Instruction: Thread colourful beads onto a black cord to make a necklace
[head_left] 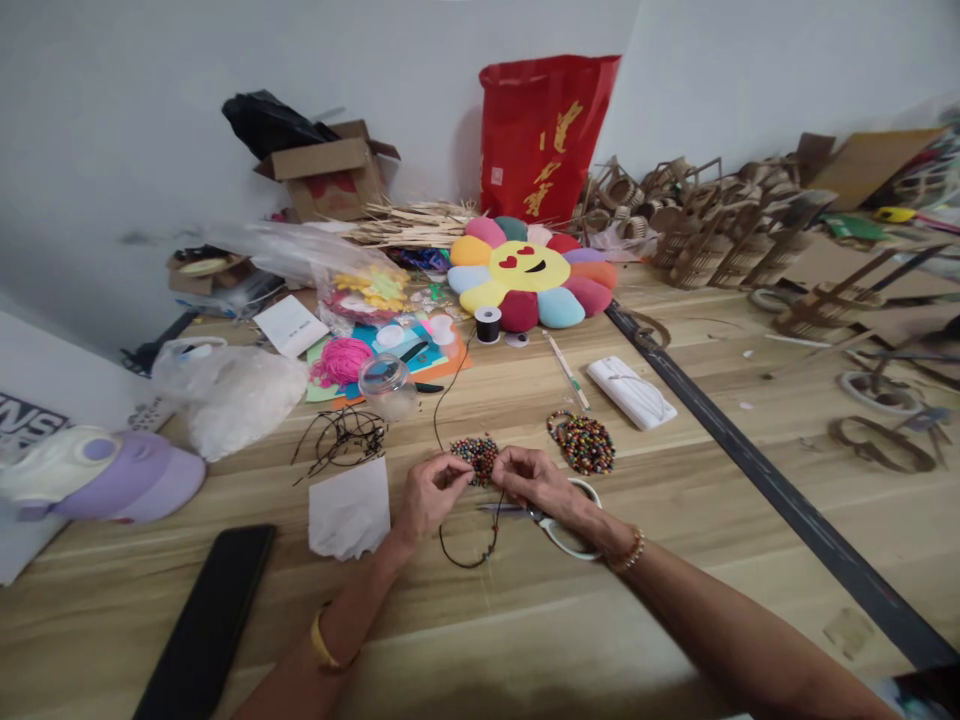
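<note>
My left hand and my right hand meet over the wooden table, both pinched closed on a small piece of multicoloured beadwork. A black cord with a few beads on it loops down from between the hands. The cord runs up toward a black thread spool. A second pile of coloured beads lies just right of my right hand. White-handled scissors lie under my right wrist.
A phone lies front left, a white tissue beside it. A tangle of black cord, a clear jar, a flower cushion, a red bag, a white packet and wooden craft pieces fill the back.
</note>
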